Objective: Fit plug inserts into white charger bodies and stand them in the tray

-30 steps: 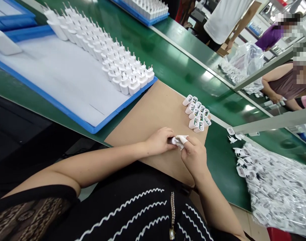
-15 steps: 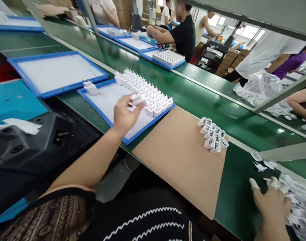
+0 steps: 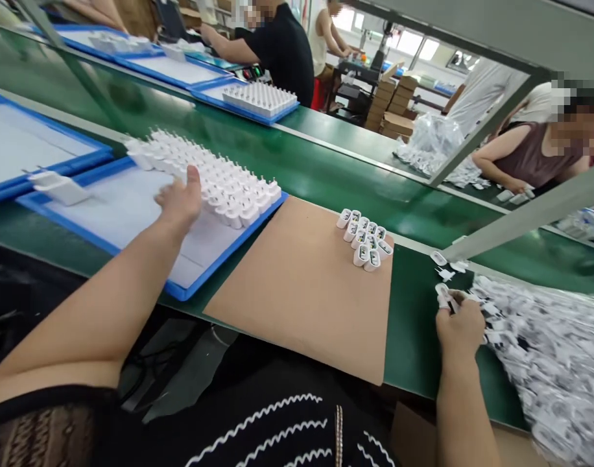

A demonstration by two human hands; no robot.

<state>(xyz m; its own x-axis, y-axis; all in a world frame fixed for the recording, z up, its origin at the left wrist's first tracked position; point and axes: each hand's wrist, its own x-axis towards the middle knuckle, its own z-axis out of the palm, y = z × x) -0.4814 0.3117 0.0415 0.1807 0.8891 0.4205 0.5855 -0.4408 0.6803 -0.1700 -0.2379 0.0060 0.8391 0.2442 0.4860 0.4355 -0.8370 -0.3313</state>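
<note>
My left hand [image 3: 180,200] is over the tray [image 3: 190,288], a blue-rimmed white one, beside rows of white plug chargers [image 3: 214,175] standing with their pins up. Its thumb is raised apart from the fingers, and I see nothing between them; the fingertips are blurred. My right hand [image 3: 461,327] pinches a small white plug cover [image 3: 443,295] at the left edge of a heap of white plastic parts [image 3: 545,350]. Several open charger housings [image 3: 362,237] with circuit boards showing stand on a brown cardboard sheet [image 3: 297,298] between my hands.
A single white charger [image 3: 61,188] lies at the tray's left side, near another blue-rimmed tray [image 3: 48,123]. Loose covers [image 3: 438,258] lie by a slanted metal post [image 3: 515,214]. Across the green bench, co-workers sit near a tray of chargers [image 3: 261,97].
The view has swung right. My left hand has moved slightly left over the tray, and the white charger it held no longer shows in it. My right hand has picked up a plug cover.
</note>
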